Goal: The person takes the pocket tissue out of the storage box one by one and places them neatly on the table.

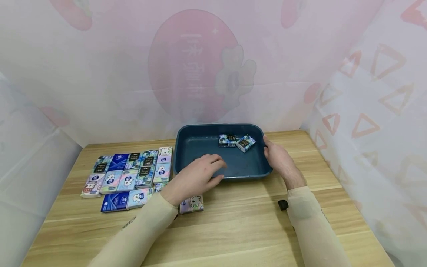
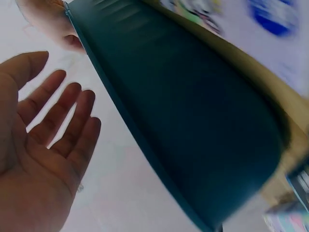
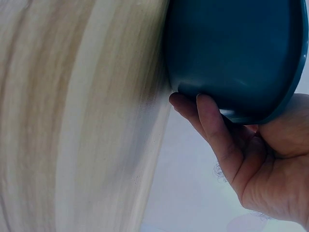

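Observation:
A dark teal plastic tray (image 1: 197,146) stands at the back of the table. Inside it, toward the far right, lie two blue floral tissue packs (image 1: 227,140) with black labels, one askew. My right hand (image 1: 281,161) grips the tray's right end, its thumb at the rim and its fingers against the outer wall in the right wrist view. Over the tray's front edge hovers my left hand (image 1: 198,176), empty, fingers loosely bent. The left wrist view shows that palm (image 2: 38,159) beside the tray wall, apart from it.
Left of the tray, several tissue packs (image 1: 128,180) lie in rows on the wooden table (image 1: 233,230). One lilac pack (image 1: 192,204) sits in front of the tray, partly hidden by my left arm. Printed cloth hangs (image 1: 116,74) behind and at both sides.

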Demonstrator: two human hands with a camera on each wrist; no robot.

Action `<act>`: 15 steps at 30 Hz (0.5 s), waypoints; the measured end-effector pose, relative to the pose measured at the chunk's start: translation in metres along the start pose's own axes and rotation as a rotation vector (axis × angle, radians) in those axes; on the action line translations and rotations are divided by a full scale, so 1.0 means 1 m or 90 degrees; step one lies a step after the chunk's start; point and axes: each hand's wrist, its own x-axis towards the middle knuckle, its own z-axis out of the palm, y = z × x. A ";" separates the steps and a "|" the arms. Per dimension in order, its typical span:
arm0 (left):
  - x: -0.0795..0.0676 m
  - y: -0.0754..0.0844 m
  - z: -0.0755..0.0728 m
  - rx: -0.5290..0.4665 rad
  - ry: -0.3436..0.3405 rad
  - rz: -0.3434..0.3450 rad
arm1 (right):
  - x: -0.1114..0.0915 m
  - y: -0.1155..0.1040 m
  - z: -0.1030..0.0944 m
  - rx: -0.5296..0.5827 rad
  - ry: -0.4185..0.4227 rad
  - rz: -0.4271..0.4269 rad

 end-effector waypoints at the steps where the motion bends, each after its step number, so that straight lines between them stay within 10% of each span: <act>1: 0.004 0.001 0.001 -0.002 0.002 -0.007 | 0.000 0.000 0.000 0.000 0.001 -0.001; 15: 0.065 0.010 0.027 -0.017 0.017 -0.129 | 0.001 0.002 0.001 -0.002 0.008 -0.011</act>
